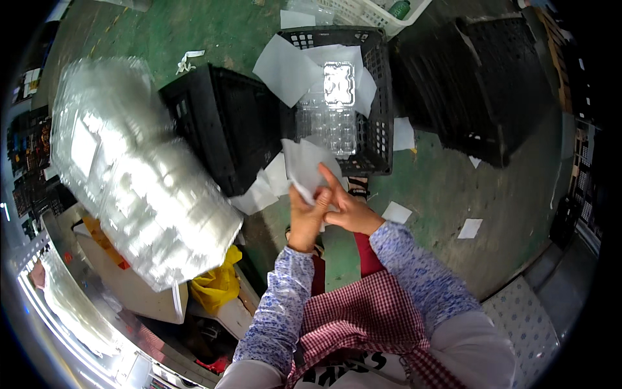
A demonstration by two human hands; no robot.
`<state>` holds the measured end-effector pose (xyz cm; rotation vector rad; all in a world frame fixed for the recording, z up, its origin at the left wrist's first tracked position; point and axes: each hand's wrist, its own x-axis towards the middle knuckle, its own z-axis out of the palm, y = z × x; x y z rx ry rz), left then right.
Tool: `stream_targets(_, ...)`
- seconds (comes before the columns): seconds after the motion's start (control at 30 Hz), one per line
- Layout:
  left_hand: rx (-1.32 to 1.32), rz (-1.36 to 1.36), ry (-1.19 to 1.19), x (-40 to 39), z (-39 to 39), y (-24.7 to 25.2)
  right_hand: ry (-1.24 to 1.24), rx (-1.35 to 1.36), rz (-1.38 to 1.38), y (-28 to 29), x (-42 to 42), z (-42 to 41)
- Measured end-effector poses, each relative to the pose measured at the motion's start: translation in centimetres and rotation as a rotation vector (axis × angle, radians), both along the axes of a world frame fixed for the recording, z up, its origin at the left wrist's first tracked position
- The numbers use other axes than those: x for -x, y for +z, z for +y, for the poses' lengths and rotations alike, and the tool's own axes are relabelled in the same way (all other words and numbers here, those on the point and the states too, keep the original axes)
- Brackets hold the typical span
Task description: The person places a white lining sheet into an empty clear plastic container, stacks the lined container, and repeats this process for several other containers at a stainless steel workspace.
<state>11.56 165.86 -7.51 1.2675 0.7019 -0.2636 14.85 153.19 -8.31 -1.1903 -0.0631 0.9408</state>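
Observation:
Both hands meet in front of my body, beside the near edge of a black plastic crate (381, 141). My left hand (308, 219) grips white paper sheets (311, 167) between thumb and fingers. My right hand (352, 209) touches the same sheets, its index finger stretched over them; whether it grips them is unclear. Inside the crate lie clear plastic trays with moulded cups (328, 129), with larger white sheets (289, 68) spread over the crate's far and left parts.
Stacked clear plastic packaging (146, 185) rises at the left. Another black crate (233, 131) stands beside it, with stacked black crates (466, 87) at the right. A white basket (374, 19) is at the top. Paper pieces (470, 228) lie on the green floor. A yellow plastic bag (218, 284) is lower left.

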Motion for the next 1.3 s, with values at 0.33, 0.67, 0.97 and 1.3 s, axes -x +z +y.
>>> stream_targets(0.33, -0.167, 0.245, 0.392, -5.8, 1.1, -7.1, -0.311, 0.919, -0.831, -18.1, -29.0, 4.6)
stream_targets(0.67, 0.344, 0.157, 0.639, -10.4, -1.1, -7.3, 0.293, 0.447, -0.48, -8.4, -12.6, 1.8)
stream_targets(0.97, 0.103, 0.52, 0.6, -3.4, 0.2, -8.2, -0.342, 0.703, 0.004, -26.3, -11.0, -7.1)
stream_targets(1.3, 0.032, 0.671, 0.583, 2.3, 0.2, -7.1, -0.324, 0.649, 0.475, -34.0, -12.8, -5.0)
